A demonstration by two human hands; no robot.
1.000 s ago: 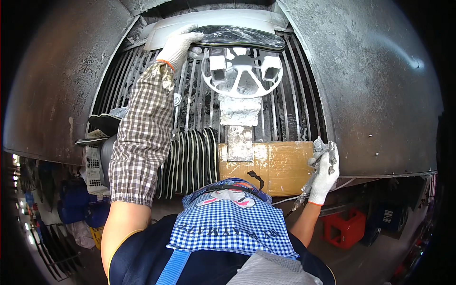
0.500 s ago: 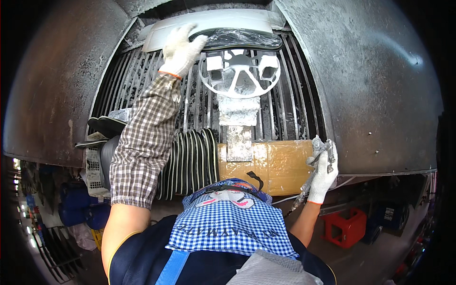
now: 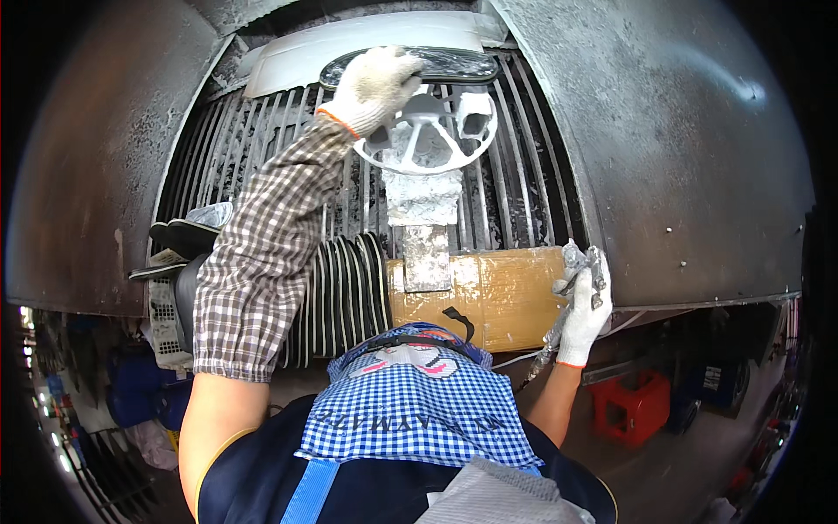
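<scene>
1. The gloved left hand point(image 3: 375, 87) lies over the left half of a dark, pale-edged sole-shaped piece point(image 3: 463, 65), near the far edge of the slatted grate point(image 3: 537, 166). Its fingers are bent close together; I cannot tell whether they grip the piece or only rest on it.
2. This piece lies crosswise at the far side of a white spoked wheel point(image 3: 423, 106).
3. The gloved right hand point(image 3: 585, 325) has its fingers wrapped around a silvery, crusted tool point(image 3: 573, 258), near the grate's near right corner.
4. A tan wrapped panel point(image 3: 515, 301) runs along the near edge.
5. Dark striped pieces point(image 3: 345, 297) stand in a row toward the near left corner.
</scene>
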